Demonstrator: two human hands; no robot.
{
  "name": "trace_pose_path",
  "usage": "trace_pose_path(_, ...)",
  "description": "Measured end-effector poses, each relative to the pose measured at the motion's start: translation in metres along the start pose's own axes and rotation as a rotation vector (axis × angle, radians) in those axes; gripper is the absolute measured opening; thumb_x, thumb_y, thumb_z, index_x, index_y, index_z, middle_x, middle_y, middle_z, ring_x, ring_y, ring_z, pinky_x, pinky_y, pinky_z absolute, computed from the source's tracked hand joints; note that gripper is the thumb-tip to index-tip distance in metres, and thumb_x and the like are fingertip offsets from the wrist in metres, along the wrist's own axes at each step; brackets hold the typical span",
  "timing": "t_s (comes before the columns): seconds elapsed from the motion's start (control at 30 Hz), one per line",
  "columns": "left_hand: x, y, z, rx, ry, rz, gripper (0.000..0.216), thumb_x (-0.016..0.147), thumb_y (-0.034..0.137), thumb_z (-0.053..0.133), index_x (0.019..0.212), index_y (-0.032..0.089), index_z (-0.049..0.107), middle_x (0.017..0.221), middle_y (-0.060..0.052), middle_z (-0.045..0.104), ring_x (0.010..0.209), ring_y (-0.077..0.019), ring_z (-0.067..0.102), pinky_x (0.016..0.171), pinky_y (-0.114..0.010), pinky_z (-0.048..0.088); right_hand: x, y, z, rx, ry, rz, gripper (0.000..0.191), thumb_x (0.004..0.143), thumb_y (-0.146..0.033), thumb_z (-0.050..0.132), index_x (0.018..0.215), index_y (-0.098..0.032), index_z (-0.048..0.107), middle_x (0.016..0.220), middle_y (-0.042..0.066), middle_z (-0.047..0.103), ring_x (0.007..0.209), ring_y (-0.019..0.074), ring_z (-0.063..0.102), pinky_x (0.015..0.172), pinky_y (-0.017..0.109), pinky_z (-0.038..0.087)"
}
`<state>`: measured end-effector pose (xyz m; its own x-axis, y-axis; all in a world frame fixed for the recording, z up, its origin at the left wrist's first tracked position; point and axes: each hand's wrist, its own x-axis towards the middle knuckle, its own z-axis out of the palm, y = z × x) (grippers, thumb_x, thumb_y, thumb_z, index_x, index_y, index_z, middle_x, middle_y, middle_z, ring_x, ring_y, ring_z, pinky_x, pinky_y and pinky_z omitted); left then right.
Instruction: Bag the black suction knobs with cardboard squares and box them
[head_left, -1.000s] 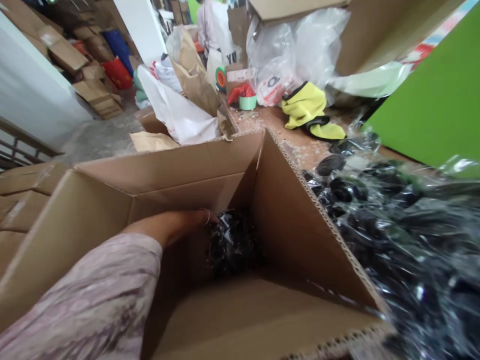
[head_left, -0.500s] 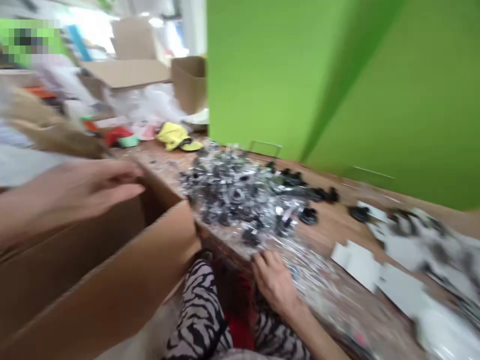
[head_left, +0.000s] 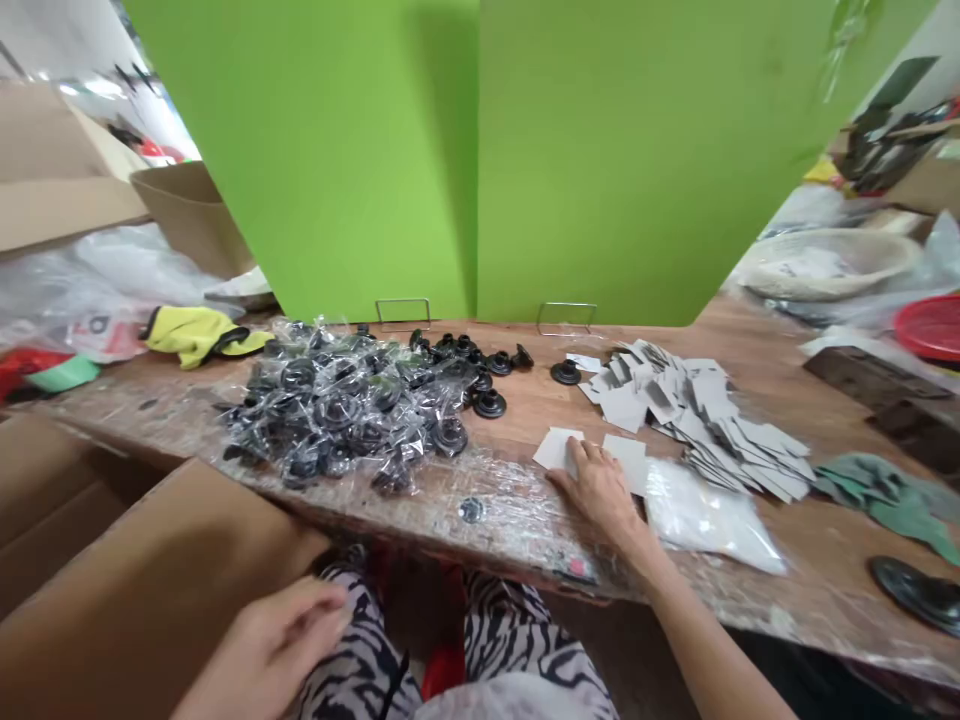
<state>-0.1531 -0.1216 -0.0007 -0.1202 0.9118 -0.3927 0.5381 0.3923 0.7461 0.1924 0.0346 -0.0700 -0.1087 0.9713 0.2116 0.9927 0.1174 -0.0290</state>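
Note:
My right hand (head_left: 600,488) lies flat on the wooden table (head_left: 525,400), fingers spread over a small white card (head_left: 556,447). My left hand (head_left: 281,632) hovers low over my lap beside the cardboard box flap (head_left: 142,580), fingers loosely apart and holding nothing. A heap of black round parts in clear plastic bags (head_left: 337,410) sits left of centre. Loose black round parts (head_left: 487,365) lie behind it. A spread pile of white and grey cards (head_left: 697,410) is to the right, with a clear plastic bag (head_left: 701,515) next to my right hand.
Green partition panels (head_left: 480,150) stand along the table's back. A yellow cloth (head_left: 191,330) and plastic wrap lie at the left. At right are a green cloth (head_left: 885,495), a black disc (head_left: 919,590), a red bowl (head_left: 934,325) and a basket (head_left: 825,262).
My view swung right from the box to the table. My left hand came out of the box and dropped to my lap. My right hand moved onto the white card.

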Motion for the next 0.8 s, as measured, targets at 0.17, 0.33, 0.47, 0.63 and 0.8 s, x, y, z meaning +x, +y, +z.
trace_pose_path(0.17, 0.028, 0.037, 0.065, -0.418, -0.115, 0.022, 0.03, 0.066, 0.042, 0.065, 0.082, 0.016, 0.066, 0.08, -0.006, 0.065, 0.076, -0.0199, 0.059, 0.063, -0.028, 0.048, -0.026, -0.032, -0.008, 0.103, 0.297, -0.098, 0.055, 0.084, -0.04, 0.045, 0.121, 0.0, 0.04, 0.125, 0.027, 0.043, 0.12, 0.0363, 0.036, 0.091, 0.047, 0.038)
trace_pose_path(0.33, 0.057, 0.045, 0.103, -1.175, -0.287, -0.035, 0.031, 0.068, 0.028, 0.068, 0.094, 0.015, 0.061, 0.079, -0.007, 0.064, 0.066, -0.0176, 0.061, 0.055, -0.029, 0.05, -0.049, -0.11, -0.016, 0.369, 0.258, -0.545, 0.053, 0.084, -0.039, 0.044, 0.124, -0.004, 0.039, 0.124, 0.022, 0.048, 0.119, 0.0315, 0.039, 0.092, 0.046, 0.042)
trace_pose_path(0.47, 0.072, 0.029, 0.106, -1.336, -0.092, -0.157, 0.01, 0.063, 0.004, 0.064, 0.071, 0.01, 0.06, 0.059, -0.003, 0.063, 0.051, -0.0112, 0.058, 0.048, -0.019, 0.045, -0.043, -0.142, -0.01, 0.437, -0.091, -0.722, 0.053, 0.082, -0.043, 0.048, 0.122, -0.009, 0.044, 0.123, 0.017, 0.051, 0.117, 0.0297, 0.043, 0.093, 0.044, 0.04)
trace_pose_path(0.63, 0.063, 0.004, 0.09, -1.229, -0.015, -0.233, 0.012, 0.074, 0.009, 0.054, 0.084, 0.007, 0.059, 0.066, -0.01, 0.067, 0.056, -0.0213, 0.064, 0.048, -0.031, 0.051, -0.02, -0.133, -0.006, 0.265, -0.118, -0.585, 0.036, 0.087, -0.036, 0.042, 0.118, -0.019, 0.049, 0.128, 0.012, 0.047, 0.11, 0.0268, 0.046, 0.087, 0.041, 0.038)
trace_pose_path(0.8, 0.045, -0.016, 0.075, -1.157, 0.016, -0.31, 0.012, 0.077, 0.011, 0.052, 0.087, 0.006, 0.057, 0.068, -0.013, 0.068, 0.058, -0.0234, 0.066, 0.048, -0.032, 0.052, -0.014, -0.115, -0.019, 0.078, -0.112, -0.467, 0.023, 0.082, -0.033, 0.051, 0.095, -0.017, 0.062, 0.105, 0.014, 0.061, 0.092, 0.0291, 0.052, 0.077, 0.041, 0.035)
